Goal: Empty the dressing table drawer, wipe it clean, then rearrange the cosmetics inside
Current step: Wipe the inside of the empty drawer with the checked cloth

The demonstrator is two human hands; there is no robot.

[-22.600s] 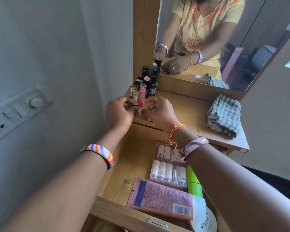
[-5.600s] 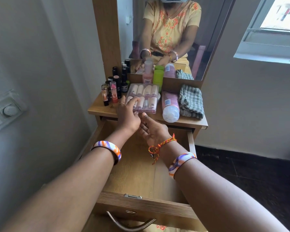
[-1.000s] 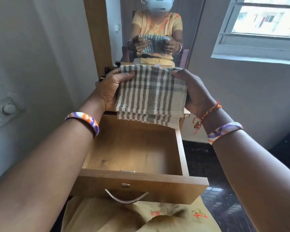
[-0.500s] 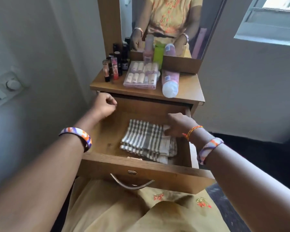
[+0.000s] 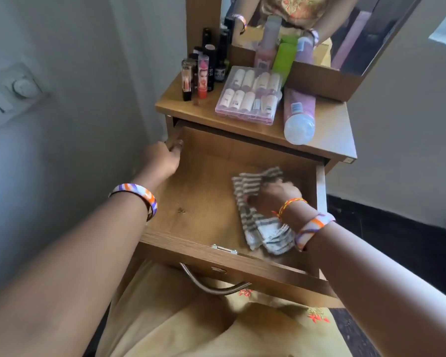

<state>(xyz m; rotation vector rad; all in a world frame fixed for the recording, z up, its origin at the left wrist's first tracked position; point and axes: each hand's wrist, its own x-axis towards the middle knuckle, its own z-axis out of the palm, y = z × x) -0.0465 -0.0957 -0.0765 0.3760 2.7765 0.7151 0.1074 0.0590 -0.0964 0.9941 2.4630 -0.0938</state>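
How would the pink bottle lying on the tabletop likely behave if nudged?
The pink bottle lies on its side and looks round, so it would probably roll. Its cap end sits close to the tabletop front edge, so it might drop into the open drawer.

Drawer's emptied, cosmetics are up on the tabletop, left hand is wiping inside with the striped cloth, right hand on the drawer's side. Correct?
Not quite: the hands are swapped. The head view shows the right hand pressing the striped cloth onto the drawer floor, while the left hand grips the drawer's left side wall. The rest holds: the drawer holds only the cloth, and the cosmetics sit on the tabletop.
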